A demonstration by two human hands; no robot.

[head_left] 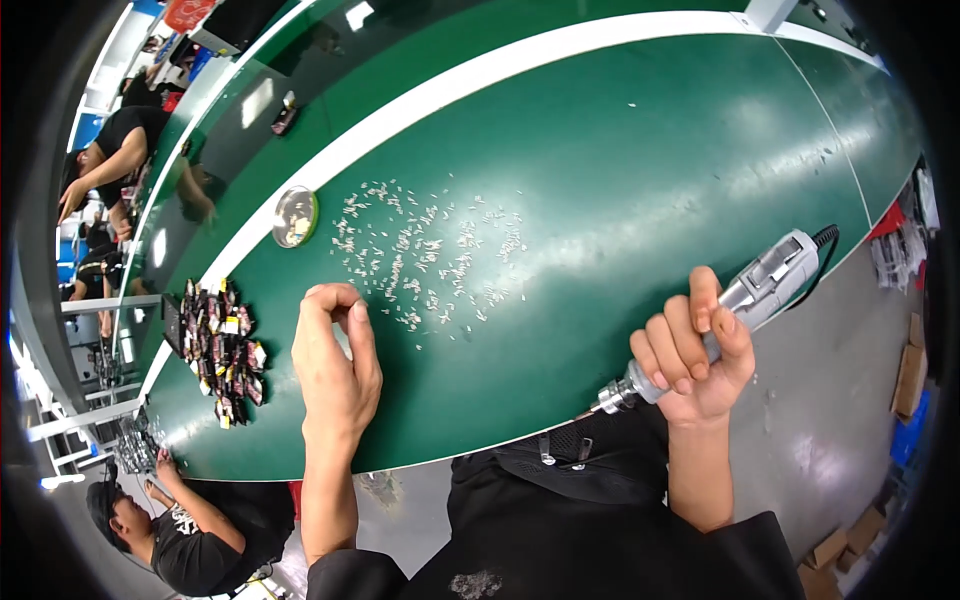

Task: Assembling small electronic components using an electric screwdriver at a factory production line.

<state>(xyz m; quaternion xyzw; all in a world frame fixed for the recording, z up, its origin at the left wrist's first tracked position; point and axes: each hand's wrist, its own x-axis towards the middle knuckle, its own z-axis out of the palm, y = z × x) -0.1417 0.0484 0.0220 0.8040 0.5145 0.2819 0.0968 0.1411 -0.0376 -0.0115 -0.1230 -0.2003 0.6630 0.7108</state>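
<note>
My right hand [695,355] is wrapped round a grey electric screwdriver [765,275], just over the table's near edge. The screwdriver lies tilted, its metal tip end pointing down-left toward my body and a black cord leaving its upper end. My left hand [338,360] hovers over the green table [600,200], left of centre. Its fingers are curled in and meet near the thumb; whatever they pinch, if anything, is too small or hidden to name. Many tiny pale pieces [430,250] lie scattered just beyond that hand.
A small round dish [296,217] with a green rim holds some pale pieces at the far left. Left of my left hand sits a pile of small dark parts [222,350]. A white strip [480,62] borders the table's far side. Other people work at the left.
</note>
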